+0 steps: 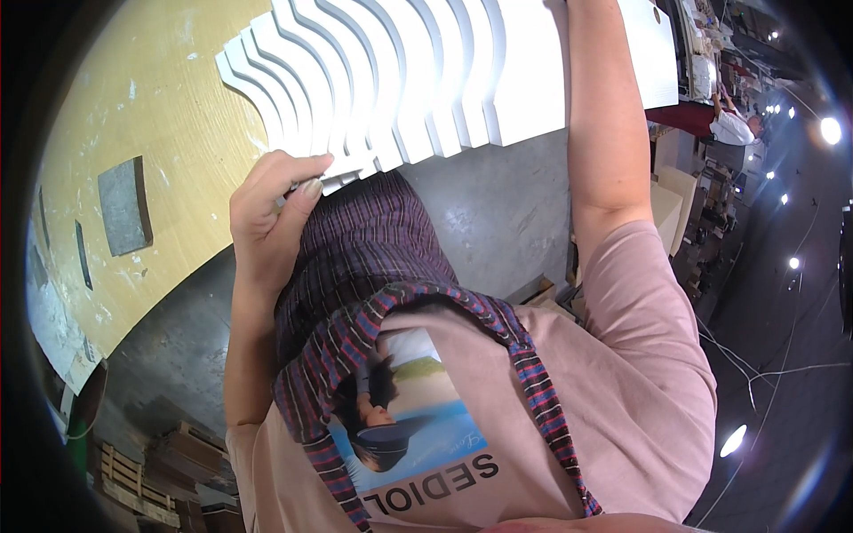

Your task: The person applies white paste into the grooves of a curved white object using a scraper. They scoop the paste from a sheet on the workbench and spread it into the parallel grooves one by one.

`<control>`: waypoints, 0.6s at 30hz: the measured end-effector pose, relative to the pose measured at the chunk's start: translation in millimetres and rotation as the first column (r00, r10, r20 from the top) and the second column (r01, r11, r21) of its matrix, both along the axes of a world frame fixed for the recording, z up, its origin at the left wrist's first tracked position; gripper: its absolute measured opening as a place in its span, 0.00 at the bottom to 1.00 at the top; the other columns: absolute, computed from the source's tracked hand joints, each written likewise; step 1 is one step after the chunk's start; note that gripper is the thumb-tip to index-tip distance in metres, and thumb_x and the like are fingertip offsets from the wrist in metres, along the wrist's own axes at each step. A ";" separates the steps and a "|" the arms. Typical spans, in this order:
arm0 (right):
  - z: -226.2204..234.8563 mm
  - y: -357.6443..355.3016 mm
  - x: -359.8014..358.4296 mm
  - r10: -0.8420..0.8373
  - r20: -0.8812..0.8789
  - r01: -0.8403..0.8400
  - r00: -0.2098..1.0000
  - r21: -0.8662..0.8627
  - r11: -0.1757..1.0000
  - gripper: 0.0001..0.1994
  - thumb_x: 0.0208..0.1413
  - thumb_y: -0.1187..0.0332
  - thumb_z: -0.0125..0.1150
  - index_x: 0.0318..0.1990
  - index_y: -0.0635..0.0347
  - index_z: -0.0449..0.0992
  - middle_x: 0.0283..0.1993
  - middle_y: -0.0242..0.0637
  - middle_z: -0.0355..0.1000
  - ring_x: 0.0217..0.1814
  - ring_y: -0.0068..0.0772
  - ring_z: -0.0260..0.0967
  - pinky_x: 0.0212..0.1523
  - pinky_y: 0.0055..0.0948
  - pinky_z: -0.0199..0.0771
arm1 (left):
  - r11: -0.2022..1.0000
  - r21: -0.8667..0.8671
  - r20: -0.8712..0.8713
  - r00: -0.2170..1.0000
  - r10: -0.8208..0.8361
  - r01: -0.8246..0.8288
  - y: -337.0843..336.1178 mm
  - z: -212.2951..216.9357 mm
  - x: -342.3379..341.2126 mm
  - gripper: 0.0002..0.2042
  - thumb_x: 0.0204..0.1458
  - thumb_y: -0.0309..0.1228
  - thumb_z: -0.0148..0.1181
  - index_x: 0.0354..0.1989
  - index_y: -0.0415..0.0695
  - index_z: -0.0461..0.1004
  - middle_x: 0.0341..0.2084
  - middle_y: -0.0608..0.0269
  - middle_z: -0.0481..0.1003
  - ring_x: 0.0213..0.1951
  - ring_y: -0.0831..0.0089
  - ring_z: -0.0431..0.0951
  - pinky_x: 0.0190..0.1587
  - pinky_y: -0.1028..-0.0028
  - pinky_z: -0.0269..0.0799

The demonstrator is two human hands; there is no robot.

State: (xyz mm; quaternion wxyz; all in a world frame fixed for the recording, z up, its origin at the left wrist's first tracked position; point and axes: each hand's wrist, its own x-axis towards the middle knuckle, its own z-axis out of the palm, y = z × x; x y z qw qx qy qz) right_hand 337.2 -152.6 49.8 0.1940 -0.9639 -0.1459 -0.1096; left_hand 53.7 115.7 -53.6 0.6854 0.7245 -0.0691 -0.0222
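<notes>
Several white panels with wavy cut ends (391, 80) lie overlapped in a fanned row at the top of the view. At their near left corner, my left hand (271, 195) is closed, thumb and fingers pinching the edge of a white panel (346, 169). My right arm (609, 115) reaches forward over the plain right part of the panels. Its hand lies beyond the top edge of the picture, so its fingers are hidden.
The panels rest on a yellowish, paint-flecked wooden table (191, 115). On it lie a grey rectangular block (125, 206) and a thin dark strip (83, 256). Wooden pallets (133, 484) stand on the floor at lower left. Another person (733, 126) is far off to the right.
</notes>
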 end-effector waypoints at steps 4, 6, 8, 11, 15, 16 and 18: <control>2.4 6.9 -3.3 -0.025 -0.017 0.026 1.000 0.018 1.000 0.16 0.50 0.59 0.67 0.33 0.67 0.85 0.26 0.49 0.80 0.32 0.41 0.80 0.40 0.36 0.75 | 1.000 0.013 0.069 0.997 -0.021 0.020 3.6 -1.3 -0.2 0.11 0.53 0.15 0.59 0.44 0.35 0.81 0.28 0.61 0.74 0.31 0.73 0.71 0.37 0.75 0.66; 3.4 6.9 -4.4 -0.027 -0.041 0.027 0.999 0.015 1.000 0.16 0.50 0.59 0.66 0.32 0.66 0.85 0.26 0.48 0.79 0.32 0.42 0.79 0.40 0.37 0.75 | 1.000 0.001 -0.006 1.000 0.005 -0.005 1.3 1.1 2.4 0.11 0.53 0.15 0.59 0.44 0.35 0.81 0.27 0.61 0.73 0.31 0.73 0.71 0.37 0.75 0.66; 2.0 4.6 -2.8 -0.016 -0.030 0.016 0.999 0.006 1.000 0.16 0.50 0.59 0.66 0.32 0.66 0.84 0.26 0.48 0.79 0.32 0.41 0.79 0.40 0.37 0.75 | 0.999 -0.008 -0.078 0.996 0.032 -0.033 1.5 3.3 5.0 0.11 0.52 0.14 0.60 0.44 0.35 0.81 0.27 0.61 0.73 0.31 0.73 0.71 0.37 0.75 0.66; 0.5 3.3 -1.4 -0.006 -0.019 0.006 1.000 0.000 1.000 0.16 0.49 0.58 0.66 0.31 0.66 0.84 0.25 0.48 0.79 0.32 0.41 0.79 0.40 0.36 0.75 | 0.999 0.009 -0.063 0.997 -0.050 0.050 5.6 4.4 6.1 0.11 0.52 0.14 0.60 0.43 0.36 0.81 0.27 0.61 0.73 0.31 0.73 0.71 0.36 0.76 0.66; -1.0 2.7 -0.4 0.019 0.019 -0.019 1.000 -0.002 1.000 0.16 0.49 0.58 0.67 0.30 0.65 0.84 0.24 0.47 0.79 0.31 0.41 0.79 0.39 0.36 0.75 | 0.996 0.062 -0.013 0.998 -0.066 0.067 5.5 12.4 6.6 0.11 0.51 0.14 0.61 0.42 0.36 0.81 0.26 0.62 0.73 0.31 0.72 0.71 0.36 0.75 0.66; -0.8 3.0 -0.8 0.018 0.020 -0.018 1.000 -0.002 1.000 0.16 0.49 0.58 0.67 0.30 0.65 0.84 0.24 0.47 0.79 0.31 0.41 0.79 0.39 0.36 0.75 | 0.998 0.059 -0.044 0.999 -0.010 0.013 4.6 14.8 7.9 0.10 0.51 0.14 0.61 0.41 0.36 0.81 0.26 0.62 0.73 0.30 0.71 0.72 0.36 0.75 0.66; -0.3 4.1 -2.7 -0.005 0.005 0.005 1.000 0.009 1.000 0.15 0.49 0.60 0.67 0.30 0.66 0.84 0.23 0.46 0.78 0.30 0.40 0.79 0.38 0.35 0.75 | 0.994 0.097 0.004 0.999 -0.044 0.043 6.2 15.7 12.5 0.10 0.51 0.14 0.60 0.41 0.36 0.81 0.26 0.61 0.73 0.30 0.70 0.72 0.36 0.74 0.66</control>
